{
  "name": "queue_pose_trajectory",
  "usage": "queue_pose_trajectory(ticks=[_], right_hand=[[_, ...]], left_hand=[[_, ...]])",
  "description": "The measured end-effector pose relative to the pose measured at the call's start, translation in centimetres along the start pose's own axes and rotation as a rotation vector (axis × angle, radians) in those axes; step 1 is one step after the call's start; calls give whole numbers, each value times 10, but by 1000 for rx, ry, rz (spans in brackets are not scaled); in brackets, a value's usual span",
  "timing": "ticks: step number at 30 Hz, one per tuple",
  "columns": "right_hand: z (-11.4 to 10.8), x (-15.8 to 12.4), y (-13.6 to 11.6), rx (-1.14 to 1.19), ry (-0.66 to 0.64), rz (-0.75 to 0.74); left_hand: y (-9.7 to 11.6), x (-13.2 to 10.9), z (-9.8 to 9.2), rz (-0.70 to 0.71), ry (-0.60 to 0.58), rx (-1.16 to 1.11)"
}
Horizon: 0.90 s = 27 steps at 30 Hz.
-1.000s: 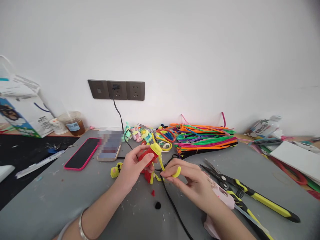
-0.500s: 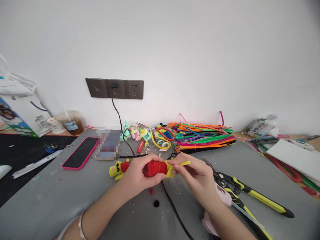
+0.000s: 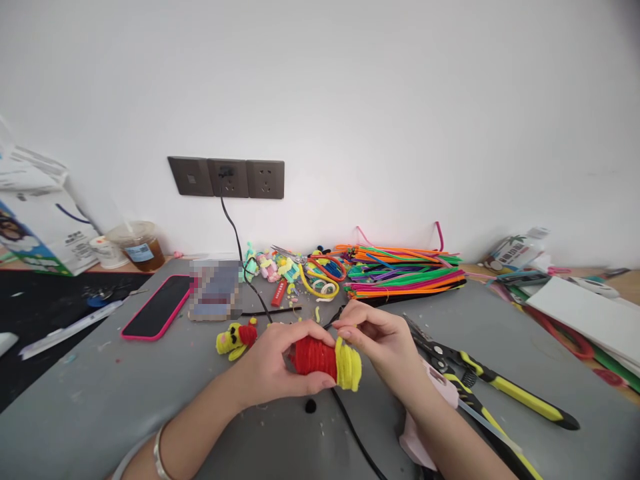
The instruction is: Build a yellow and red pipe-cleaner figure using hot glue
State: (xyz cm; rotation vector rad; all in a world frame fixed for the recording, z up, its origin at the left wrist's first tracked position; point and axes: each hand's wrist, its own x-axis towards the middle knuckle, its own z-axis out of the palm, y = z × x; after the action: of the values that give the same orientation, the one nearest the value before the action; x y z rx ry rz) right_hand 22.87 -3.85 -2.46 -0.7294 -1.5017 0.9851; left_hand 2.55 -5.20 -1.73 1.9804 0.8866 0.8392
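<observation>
Red-and-yellow roll: in front of you, held over the grey tabletop (image 3: 115, 393); the roll (image 3: 320, 359) lies on its side, its red windings toward your left, its yellow band (image 3: 349, 367) toward your right.
Left hand: your left hand (image 3: 270, 367) wraps the red part — fingers over the top, thumb along the underside.
Right hand: thumb and forefinger of your right hand (image 3: 383, 343) are pressed together at the band's upper edge, pinching the yellow strand (image 3: 341, 340), most of it hidden by your fingertips.
Pompom: a black pompom (image 3: 311, 405) sits on the tabletop, just below your left thumb in view.
Little figure: a yellow-and-red figure (image 3: 231, 339) lies beyond your left wrist.
Right forearm: a pale pink glue gun (image 3: 443, 385) lies partly hidden under it, with black-and-yellow cutters (image 3: 520, 395) just beside.
Wall side: bundled fuzzy stems (image 3: 407, 283) lie at the back — orange, green, pink, purple and black.
Phone: a pink-cased phone (image 3: 159, 307) rests well to your left.
</observation>
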Motion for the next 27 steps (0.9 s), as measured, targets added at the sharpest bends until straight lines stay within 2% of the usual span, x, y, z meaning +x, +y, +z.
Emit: queue_pose_trajectory(ticks=[6, 11, 19, 27], right_hand=[[0, -1, -2, -25, 3, 74], [0, -3, -3, 39, -61, 128], [6, -4, -6, 177, -114, 169], [7, -4, 0, 181, -101, 149]], left_hand=[[-3, -1, 1, 9, 44, -204], [-1, 0, 2, -31, 83, -435], [-1, 1, 2, -104, 238, -436], [-3, 4, 4, -144, 220, -443]])
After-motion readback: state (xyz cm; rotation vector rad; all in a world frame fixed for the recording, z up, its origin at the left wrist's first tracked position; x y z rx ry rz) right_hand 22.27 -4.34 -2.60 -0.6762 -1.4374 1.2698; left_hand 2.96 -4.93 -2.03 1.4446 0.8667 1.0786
